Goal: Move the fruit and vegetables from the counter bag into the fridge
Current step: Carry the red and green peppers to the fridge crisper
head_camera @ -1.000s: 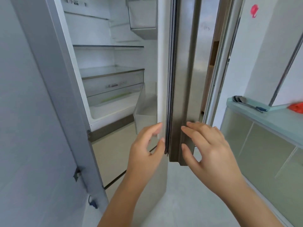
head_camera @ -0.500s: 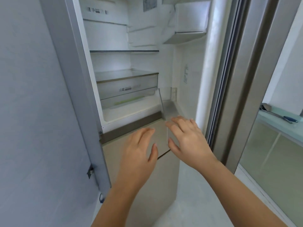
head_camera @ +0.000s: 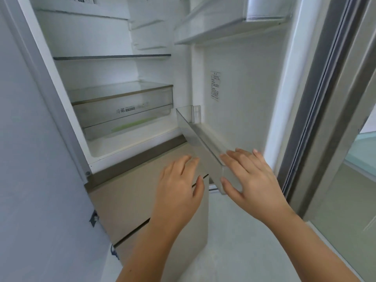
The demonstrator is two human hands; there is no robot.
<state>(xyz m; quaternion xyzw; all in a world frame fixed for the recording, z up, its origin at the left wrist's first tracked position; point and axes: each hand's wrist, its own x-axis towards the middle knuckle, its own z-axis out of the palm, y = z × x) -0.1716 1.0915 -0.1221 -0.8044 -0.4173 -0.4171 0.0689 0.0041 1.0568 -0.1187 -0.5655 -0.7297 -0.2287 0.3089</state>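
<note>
The fridge [head_camera: 114, 74] stands wide open in front of me, its white shelves bare and a clear crisper drawer [head_camera: 124, 110] at the bottom of the compartment. The open door [head_camera: 242, 98] swings out to the right with a clear lower bin [head_camera: 195, 137] and an upper bin [head_camera: 230, 21]. My left hand [head_camera: 179, 190] hovers flat, fingers apart, over the beige freezer drawer front [head_camera: 132, 198]. My right hand [head_camera: 252, 180] is spread open with its fingers against the near end of the lower door bin. No fruit, vegetables or bag are in view.
A grey wall [head_camera: 26, 159] runs close on the left of the fridge. To the right is a metal sliding-door frame [head_camera: 325, 119] with a glass panel and a pale green counter edge [head_camera: 366, 143] behind it. Light floor [head_camera: 244, 251] lies below my arms.
The fridge door has swung open to the right, from nearly edge-on to fully showing its inner side. Both hands left the door edge and dropped lower, the right onto the door bin.
</note>
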